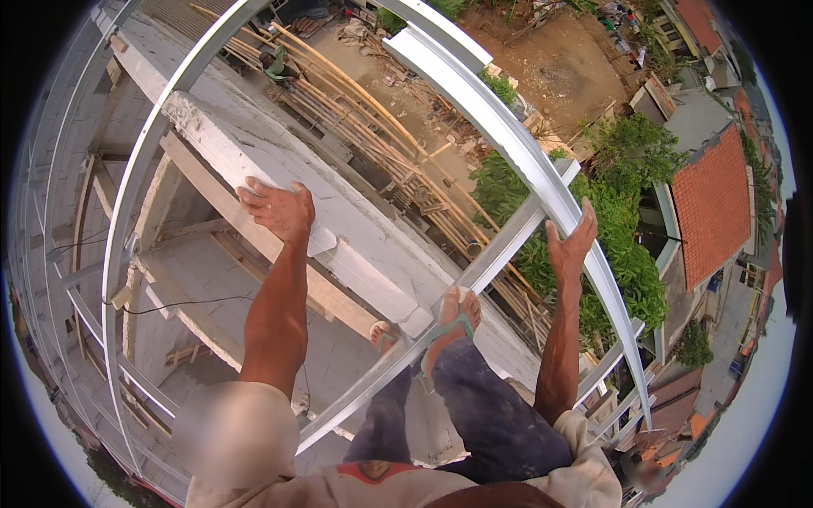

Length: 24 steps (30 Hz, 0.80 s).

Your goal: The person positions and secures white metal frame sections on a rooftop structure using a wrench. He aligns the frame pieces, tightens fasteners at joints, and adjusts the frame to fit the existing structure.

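Observation:
My left hand point(279, 210) lies palm down with fingers spread on the rough white concrete ledge point(220, 152), holding nothing. Off to the right, my right hand point(572, 245) grips a long silver metal channel point(517, 157), thumb on one side and fingers on the other. The channel looks curved in this view and runs from the top down to the lower right. Beneath it, a straight metal bar point(500, 241) crosses diagonally. My sandalled feet point(457, 313) stand by this bar and the ledge.
Far below on the right are leafy trees point(627, 161) and an orange tiled roof point(711, 207). Bamboo poles point(373, 127) lean beyond the wall, where a person point(278, 66) sits. More metal framing point(127, 203) and timber stand over the block-walled room at left.

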Available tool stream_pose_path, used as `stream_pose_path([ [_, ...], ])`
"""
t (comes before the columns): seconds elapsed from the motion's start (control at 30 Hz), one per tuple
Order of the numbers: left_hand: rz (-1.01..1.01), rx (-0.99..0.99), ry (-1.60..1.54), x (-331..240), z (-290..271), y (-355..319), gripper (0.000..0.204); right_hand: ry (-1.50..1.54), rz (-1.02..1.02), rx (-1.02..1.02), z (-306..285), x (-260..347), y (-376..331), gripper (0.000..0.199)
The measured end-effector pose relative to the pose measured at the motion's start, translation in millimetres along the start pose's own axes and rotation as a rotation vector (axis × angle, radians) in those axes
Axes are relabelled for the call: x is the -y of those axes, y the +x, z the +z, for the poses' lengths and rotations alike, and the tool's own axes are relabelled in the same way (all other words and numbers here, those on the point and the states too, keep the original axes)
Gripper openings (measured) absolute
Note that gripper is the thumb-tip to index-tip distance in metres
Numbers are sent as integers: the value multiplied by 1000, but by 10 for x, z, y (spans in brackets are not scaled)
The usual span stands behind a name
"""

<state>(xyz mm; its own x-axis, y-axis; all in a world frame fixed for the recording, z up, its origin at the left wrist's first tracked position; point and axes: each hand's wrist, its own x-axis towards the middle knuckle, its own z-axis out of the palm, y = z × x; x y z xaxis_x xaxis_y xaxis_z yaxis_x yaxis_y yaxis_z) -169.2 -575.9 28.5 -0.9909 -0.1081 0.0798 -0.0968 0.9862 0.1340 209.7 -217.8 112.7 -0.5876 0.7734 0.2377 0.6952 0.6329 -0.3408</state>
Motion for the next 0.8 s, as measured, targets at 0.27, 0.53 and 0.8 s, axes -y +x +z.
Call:
stream_pose_path([
  [0.27,-4,21,-53,-21,-146,48,99,176,-7,305,299,539,-1038,92],
  [0.53,39,-2,-62,-72,-214,-90,100,-69,96,766,129,867,-924,87],
  [0.8,6,49,-17,-81,5,-143,102,964,284,1038,-696,2027,91,68],
])
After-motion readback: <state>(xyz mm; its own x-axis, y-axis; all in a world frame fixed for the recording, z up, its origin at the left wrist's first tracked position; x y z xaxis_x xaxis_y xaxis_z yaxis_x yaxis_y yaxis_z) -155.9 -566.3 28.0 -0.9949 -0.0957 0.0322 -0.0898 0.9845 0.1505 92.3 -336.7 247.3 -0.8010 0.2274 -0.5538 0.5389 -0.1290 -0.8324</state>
